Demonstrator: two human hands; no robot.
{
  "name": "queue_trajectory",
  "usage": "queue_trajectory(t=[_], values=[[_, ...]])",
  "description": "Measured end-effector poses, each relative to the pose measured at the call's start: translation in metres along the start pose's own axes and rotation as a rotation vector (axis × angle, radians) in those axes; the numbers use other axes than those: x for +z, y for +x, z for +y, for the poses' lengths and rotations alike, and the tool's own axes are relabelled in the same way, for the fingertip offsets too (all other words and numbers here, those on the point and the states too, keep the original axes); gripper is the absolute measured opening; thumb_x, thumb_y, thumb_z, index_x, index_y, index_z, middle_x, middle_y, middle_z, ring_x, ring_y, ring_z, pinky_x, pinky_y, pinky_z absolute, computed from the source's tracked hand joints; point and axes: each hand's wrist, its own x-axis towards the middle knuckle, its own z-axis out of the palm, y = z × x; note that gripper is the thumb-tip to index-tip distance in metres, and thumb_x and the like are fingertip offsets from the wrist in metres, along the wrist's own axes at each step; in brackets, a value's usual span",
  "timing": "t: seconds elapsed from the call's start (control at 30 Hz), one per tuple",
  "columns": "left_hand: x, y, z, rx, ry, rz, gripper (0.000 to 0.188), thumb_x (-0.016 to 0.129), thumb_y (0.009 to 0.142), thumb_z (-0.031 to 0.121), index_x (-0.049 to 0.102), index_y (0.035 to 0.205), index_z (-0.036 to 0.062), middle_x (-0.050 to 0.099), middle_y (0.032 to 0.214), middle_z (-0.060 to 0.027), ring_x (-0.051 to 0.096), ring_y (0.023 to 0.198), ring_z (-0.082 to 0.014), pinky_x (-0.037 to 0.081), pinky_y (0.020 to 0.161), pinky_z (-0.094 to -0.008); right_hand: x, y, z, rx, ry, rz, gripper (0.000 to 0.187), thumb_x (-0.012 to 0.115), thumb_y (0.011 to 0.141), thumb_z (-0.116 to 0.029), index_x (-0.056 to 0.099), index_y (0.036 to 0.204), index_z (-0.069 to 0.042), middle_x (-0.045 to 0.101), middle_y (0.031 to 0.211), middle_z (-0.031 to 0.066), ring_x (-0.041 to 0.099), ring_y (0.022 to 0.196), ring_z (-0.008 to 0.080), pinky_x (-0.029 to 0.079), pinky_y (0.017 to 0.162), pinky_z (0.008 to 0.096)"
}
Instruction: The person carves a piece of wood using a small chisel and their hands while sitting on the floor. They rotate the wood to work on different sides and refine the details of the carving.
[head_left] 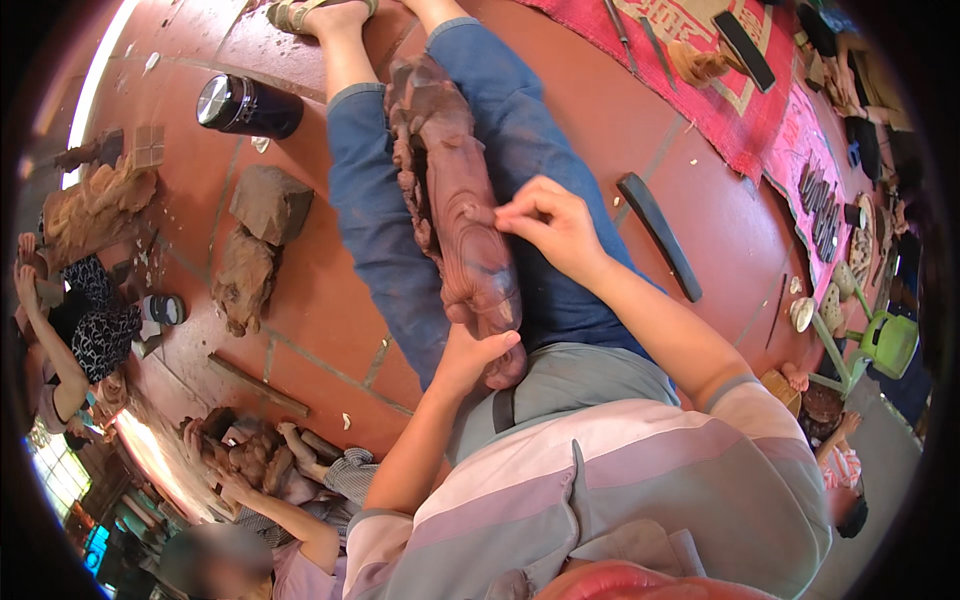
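A reddish-brown carved wooden statue (462,180) lies lengthwise along my lap, between my blue-trousered legs. Its rounded near end rests by my waist, and folds like drapery run along its middle. My left hand (474,362) is closed around the near end, thumb across the top. Against the right side of the carving, my right hand (552,226) has its thumb and fingers pinched together at the surface. Whatever sits between those fingertips, if anything, is too small to make out.
On the tiled floor to the left stand a dark flask (268,108), a wood block (272,204) and a rough carving (243,278). A black bar (658,236) lies right of my legs. Farther right are a red mat (700,120), several chisels (820,215) and a green stool (890,342). Other people work nearby.
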Motion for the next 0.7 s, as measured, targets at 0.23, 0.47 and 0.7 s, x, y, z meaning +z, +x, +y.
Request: queue_trajectory(t=[0.23, 0.47, 0.7], values=[[-0.005, 0.001, -0.002, 0.099, -0.033, -0.019, 0.081, 0.078, 0.077, 0.026, 0.035, 0.140, -0.0012, 0.049, 0.128, -0.0092, 0.047, 0.119, -0.0213, 0.039, 0.100, -0.0332, 0.016, 0.044, 0.000, 0.010, -0.003, 0.102, 0.011, 0.076, 0.079, -0.014, 0.074, 0.086, -0.005, 0.066, 0.085, 0.0055, 0.063, 0.080, 0.0160, 0.048, 0.072, 0.0286], [-0.003, 0.001, -0.008, 0.085, -0.028, 0.022, 0.078, 0.078, 0.076, 0.028, 0.037, 0.136, -0.0004, 0.052, 0.122, -0.0097, 0.054, 0.106, -0.0190, 0.046, 0.084, -0.0294, 0.011, 0.025, -0.002, 0.019, 0.021, 0.074, 0.011, 0.076, 0.081, -0.010, 0.073, 0.086, -0.002, 0.065, 0.086, 0.0057, 0.062, 0.082, 0.0147, 0.048, 0.074, 0.0279], [0.003, -0.013, 0.004, 0.117, -0.063, 0.033, 0.086, 0.077, 0.071, 0.040, 0.039, 0.134, -0.0038, 0.054, 0.121, -0.0150, 0.054, 0.112, -0.0265, 0.044, 0.095, -0.0357, 0.020, 0.023, -0.013, 0.095, 0.090, 0.000, 0.010, 0.076, 0.080, -0.010, 0.073, 0.087, -0.003, 0.064, 0.086, 0.0042, 0.061, 0.081, 0.0117, 0.047, 0.073, 0.0259]])
